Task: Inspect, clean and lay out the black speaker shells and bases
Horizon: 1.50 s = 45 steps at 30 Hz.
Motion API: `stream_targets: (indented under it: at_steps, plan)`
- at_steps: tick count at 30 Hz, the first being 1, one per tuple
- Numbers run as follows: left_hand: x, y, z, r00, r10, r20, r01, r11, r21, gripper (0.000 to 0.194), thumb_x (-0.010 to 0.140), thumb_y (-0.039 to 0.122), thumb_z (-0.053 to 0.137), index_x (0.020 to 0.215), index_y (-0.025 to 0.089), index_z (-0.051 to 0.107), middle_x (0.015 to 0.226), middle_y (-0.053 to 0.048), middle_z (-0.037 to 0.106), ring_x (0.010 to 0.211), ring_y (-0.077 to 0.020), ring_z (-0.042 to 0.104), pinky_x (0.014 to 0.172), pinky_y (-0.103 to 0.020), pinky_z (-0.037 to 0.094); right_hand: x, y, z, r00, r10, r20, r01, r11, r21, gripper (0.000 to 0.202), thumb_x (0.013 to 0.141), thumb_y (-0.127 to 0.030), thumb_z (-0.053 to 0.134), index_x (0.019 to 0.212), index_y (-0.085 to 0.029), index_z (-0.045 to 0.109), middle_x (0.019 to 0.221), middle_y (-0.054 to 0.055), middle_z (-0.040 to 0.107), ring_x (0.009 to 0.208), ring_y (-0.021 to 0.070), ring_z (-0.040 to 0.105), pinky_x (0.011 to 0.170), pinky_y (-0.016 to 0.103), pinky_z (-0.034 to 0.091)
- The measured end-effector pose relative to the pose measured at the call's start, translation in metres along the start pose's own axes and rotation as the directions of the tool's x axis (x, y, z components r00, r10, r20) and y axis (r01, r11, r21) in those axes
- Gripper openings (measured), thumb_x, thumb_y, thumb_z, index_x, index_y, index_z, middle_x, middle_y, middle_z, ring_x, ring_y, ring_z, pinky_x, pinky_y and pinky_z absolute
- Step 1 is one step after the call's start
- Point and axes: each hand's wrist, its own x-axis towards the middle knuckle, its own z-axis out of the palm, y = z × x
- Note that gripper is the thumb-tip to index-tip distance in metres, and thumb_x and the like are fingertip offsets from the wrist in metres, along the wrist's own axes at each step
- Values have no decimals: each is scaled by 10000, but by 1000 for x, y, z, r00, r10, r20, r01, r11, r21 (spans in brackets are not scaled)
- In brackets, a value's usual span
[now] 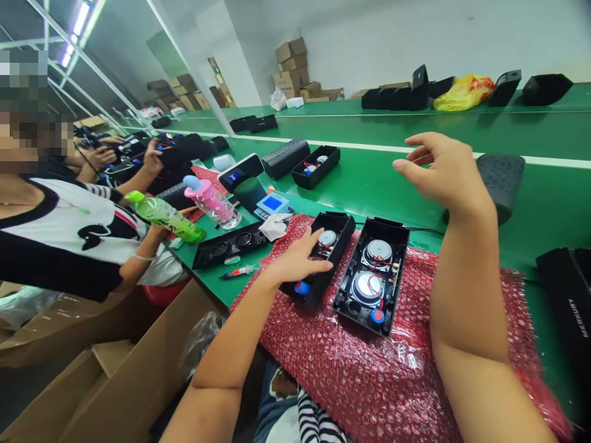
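Two open speaker housings point(372, 277) lie side by side on red bubble wrap point(332, 363), atop the green counter point(373, 154). Left hand point(295, 259): positioned over the left housing point(330, 280), thumb and fingers spread wide; firm contact cannot be determined. Right hand point(441, 169): raised, far and right of both housings; fingers loosely bent, thumb apart, holding nothing.

- The bubble-wrap sheet point(332, 369) lies on the worktop point(383, 166).
- On it, the left speaker housing point(340, 241) lies just beside the right speaker housing point(359, 253).
- Left of the sheet: the speaker panel point(231, 246), the tumbler point(215, 203) behind it, the drink bottle point(168, 218) farther left.
- At the back, right of the cartons point(290, 67): the plastic bag point(464, 92).
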Motion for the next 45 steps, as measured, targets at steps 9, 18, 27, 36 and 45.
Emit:
stream_targets:
  at_steps: [9, 18, 27, 36, 45]
  plan:
    - [22, -19, -30, 998, -54, 42, 62, 970, -235, 1004, 697, 347, 567, 1594, 142, 165, 1598, -153, 375, 1431, -321, 437, 1155, -438, 400, -9, -17, 5, 964, -167, 208, 169, 986, 9, 440, 847, -324, 673, 1258, -168, 647, 1009, 74, 704, 930, 242, 659, 844, 412, 526]
    - [26, -37, -34, 998, 32, 59, -21, 982, -188, 1031, 723, 570, 637, 1563, 108, 260, 1643, -187, 262, 1529, -334, 255, 1236, -470, 258, -26, -50, 31, 617, -388, 685, 550, 835, -22, 248, 923, -279, 623, 1117, -153, 711, 1113, 100, 701, 1023, 262, 643, 888, 404, 499]
    - [44, -57, 1, 986, 111, -126, -133, 975, -178, 730, 948, 440, 350, 1575, 93, 209, 1678, -101, 170, 1566, -191, 136, 1283, -358, 73, -49, -50, 114, 308, -503, 807, 716, 682, 152, 365, 833, -424, 799, 1025, -121, 731, 1025, 138, 626, 914, 248, 576, 797, 342, 382]
    - [45, -73, 3, 981, 108, -161, -145, 960, -239, 658, 925, 321, 384, 1548, 119, 327, 1641, -82, 300, 1529, -183, 275, 1277, -343, 182, -34, -67, 119, 175, -516, 838, 706, 659, 259, 358, 852, -477, 770, 943, -135, 713, 960, 79, 647, 824, 194, 594, 713, 295, 357]
    - [43, -71, 7, 983, 99, -155, -144, 940, -309, 645, 923, 310, 425, 1542, 144, 356, 1631, -65, 322, 1525, -199, 288, 1283, -361, 181, -40, -53, 128, 188, -482, 856, 546, 775, 317, 348, 837, -441, 788, 845, -137, 620, 819, 39, 635, 807, 194, 562, 805, 336, 273]
